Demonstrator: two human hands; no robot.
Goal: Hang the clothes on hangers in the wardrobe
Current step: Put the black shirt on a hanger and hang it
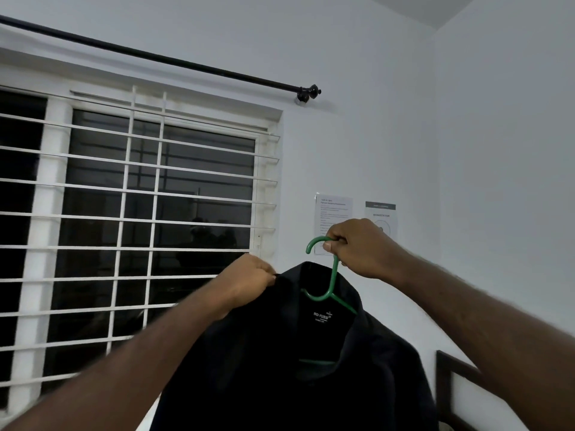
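Note:
A black collared shirt (280,368) hangs in front of me on a green plastic hanger (333,281), its collar label facing me. My right hand (357,247) grips the hanger's hook at the top and holds it up. My left hand (252,279) pinches the shirt's left shoulder by the collar edge. The hanger's arms sit inside the neck opening, and most of the left arm is hidden by fabric. No wardrobe is in view.
A window with a white metal grille (140,231) fills the left half. A black curtain rod (161,59) runs above it. Two paper notices (334,213) are stuck on the white wall. A dark wooden frame (448,387) shows at the lower right.

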